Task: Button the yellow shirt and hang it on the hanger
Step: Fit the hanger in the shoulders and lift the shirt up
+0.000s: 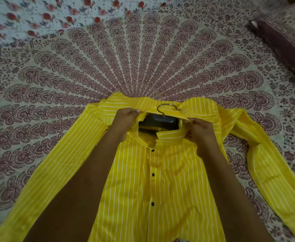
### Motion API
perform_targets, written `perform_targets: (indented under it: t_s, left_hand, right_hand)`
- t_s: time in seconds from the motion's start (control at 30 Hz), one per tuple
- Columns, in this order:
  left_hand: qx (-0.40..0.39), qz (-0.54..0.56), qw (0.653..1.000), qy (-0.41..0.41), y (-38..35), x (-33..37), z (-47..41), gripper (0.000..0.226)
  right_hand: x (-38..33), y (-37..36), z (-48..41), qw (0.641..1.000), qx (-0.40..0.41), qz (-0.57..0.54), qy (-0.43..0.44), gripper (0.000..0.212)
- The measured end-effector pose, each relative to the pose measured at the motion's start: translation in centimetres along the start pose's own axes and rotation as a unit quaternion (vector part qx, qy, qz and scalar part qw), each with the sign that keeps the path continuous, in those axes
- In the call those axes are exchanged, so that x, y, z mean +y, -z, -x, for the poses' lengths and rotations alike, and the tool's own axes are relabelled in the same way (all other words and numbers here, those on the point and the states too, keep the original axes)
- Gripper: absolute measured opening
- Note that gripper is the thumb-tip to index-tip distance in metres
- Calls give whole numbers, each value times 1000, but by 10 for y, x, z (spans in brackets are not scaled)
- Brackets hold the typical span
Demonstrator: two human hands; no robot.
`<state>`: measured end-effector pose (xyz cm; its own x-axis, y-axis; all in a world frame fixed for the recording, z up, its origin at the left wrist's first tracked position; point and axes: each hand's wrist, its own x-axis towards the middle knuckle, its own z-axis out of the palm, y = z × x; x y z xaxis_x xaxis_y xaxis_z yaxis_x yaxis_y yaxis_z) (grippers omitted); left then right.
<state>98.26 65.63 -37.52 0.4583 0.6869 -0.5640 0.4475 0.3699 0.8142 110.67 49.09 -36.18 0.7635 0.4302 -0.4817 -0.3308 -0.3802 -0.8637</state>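
The yellow shirt (pixel 153 186) with thin white stripes lies face up on the bed, collar away from me and sleeves spread to both sides. Three dark buttons show closed down its front. A dark hanger (pixel 159 122) sits inside the open neck, and its metal hook (pixel 167 107) pokes out over the back of the collar. My left hand (pixel 125 119) pinches the left side of the collar. My right hand (pixel 201 130) grips the right collar flap. The hanger's arms are hidden under the fabric.
The shirt rests on a bedsheet (pixel 143 55) printed with a maroon fan pattern. A floral cloth (pixel 29 18) with red roses lies at the far left. A pillow (pixel 286 37) with a dark border sits at the far right.
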Motion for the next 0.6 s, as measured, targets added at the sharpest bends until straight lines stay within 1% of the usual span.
perform_targets:
  t_s: [0.03, 0.07, 0.13, 0.2, 0.3, 0.37, 0.47, 0.6]
  left_hand:
    - [-1, -5, 1000, 1, -2, 1, -1, 21]
    - [0, -11, 1000, 1, -3, 2, -2, 21]
    - [1, -29, 1000, -1, -4, 6, -3, 20]
    - [-3, -46, 999, -11, -4, 10, -3, 17]
    - [-39, -63, 996, -49, -2, 16, 3, 17]
    - [-77, -80, 992, -63, 1, 16, 4, 19]
    - [-120, -88, 988, -41, 7, 16, 6, 23]
    - [-106, -100, 989, -18, 8, 17, 6, 31]
  right_hand:
    - [-4, 2, -1, 999, -28, -22, -39, 25]
    - [-6, 3, -3, 997, -50, -21, -51, 26]
    - [-8, 5, -8, 997, -72, 3, -18, 24]
    - [-6, 5, -11, 997, -72, 23, 33, 21]
    - [-7, 6, -14, 995, -69, 26, 65, 23]
    - [-8, 6, -16, 996, -59, 10, 65, 23]
    - [-7, 2, -16, 998, -39, 3, 42, 24]
    - [-13, -5, -12, 999, -10, 38, 15, 29]
